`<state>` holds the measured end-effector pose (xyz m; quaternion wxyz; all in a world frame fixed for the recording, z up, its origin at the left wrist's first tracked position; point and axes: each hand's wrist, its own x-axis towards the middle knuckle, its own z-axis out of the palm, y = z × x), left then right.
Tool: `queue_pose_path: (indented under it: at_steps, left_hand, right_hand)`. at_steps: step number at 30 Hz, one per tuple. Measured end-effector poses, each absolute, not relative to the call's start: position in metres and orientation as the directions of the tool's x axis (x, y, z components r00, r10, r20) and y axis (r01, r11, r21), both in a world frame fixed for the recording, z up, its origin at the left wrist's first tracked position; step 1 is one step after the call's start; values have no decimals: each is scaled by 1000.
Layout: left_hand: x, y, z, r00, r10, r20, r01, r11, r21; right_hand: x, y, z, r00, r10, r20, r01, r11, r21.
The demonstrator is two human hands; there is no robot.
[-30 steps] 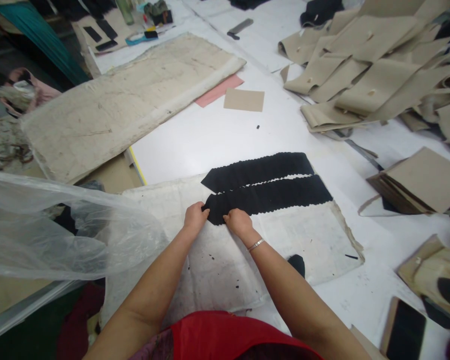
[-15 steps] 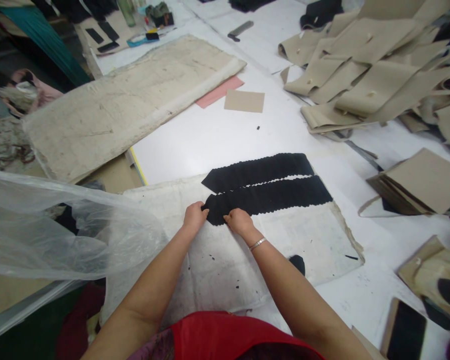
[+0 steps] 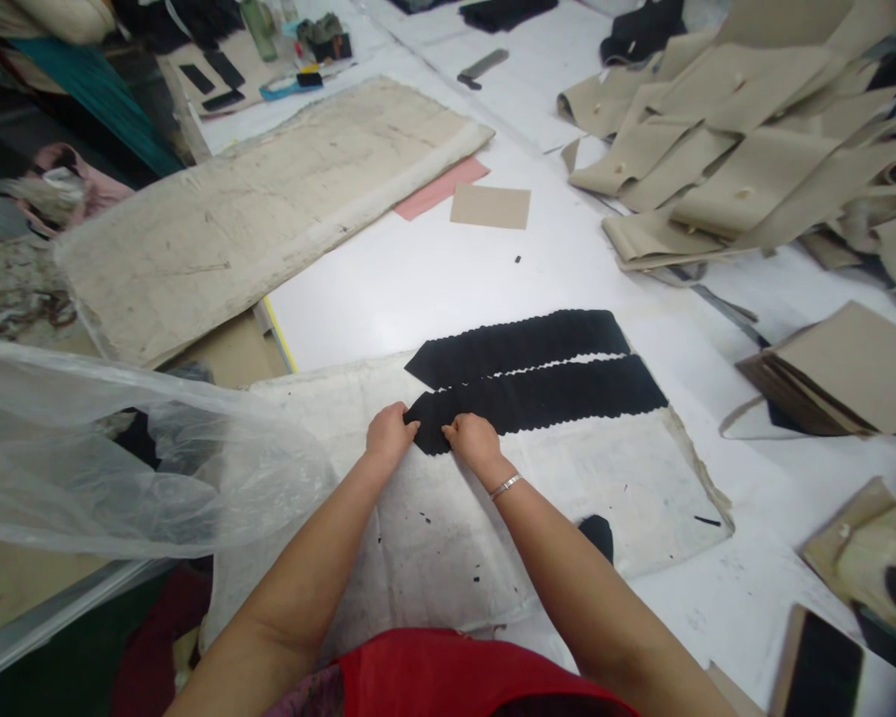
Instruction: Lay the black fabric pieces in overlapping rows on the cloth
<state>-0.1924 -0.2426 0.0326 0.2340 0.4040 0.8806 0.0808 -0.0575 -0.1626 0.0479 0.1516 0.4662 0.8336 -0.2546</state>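
Two black strips with scalloped long edges and pointed left ends lie side by side on a pale padded mat (image 3: 455, 518). My left hand (image 3: 391, 435) pinches the pointed tip of the nearer black strip (image 3: 560, 395). A short way to the right, my right hand (image 3: 473, 441) pinches the lower edge of that same strip between thumb and fingers. Just beyond it lies the farther black strip (image 3: 523, 344), which neither hand touches. Beside my right forearm a small black piece (image 3: 597, 536) rests on the mat, partly hidden by the arm.
A long beige padded board (image 3: 269, 209) lies at the back left, with a pink sheet (image 3: 440, 189) and a tan card (image 3: 491, 206) beside it. Clear plastic sheeting (image 3: 119, 458) hangs at the left. Beige pieces (image 3: 747, 110) are heaped at the right, near stacked tan panels (image 3: 851, 363).
The view has shifted slightly. My left fingers have closed further over the strip's tip; my right hand keeps its pinch at the lower edge.
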Motion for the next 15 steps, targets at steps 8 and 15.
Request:
queue_pose_path:
  at_steps: [8, 15]
  left_hand:
    - [-199, -249, 21, -604, 706, -371, 566, 707, 424]
    - [-198, -250, 21, -603, 705, -372, 541, 705, 458]
  right_hand:
    - [-60, -161, 42, -506, 710, -490, 862, 420, -283]
    - [-60, -161, 40, -491, 711, -503, 871, 400, -284]
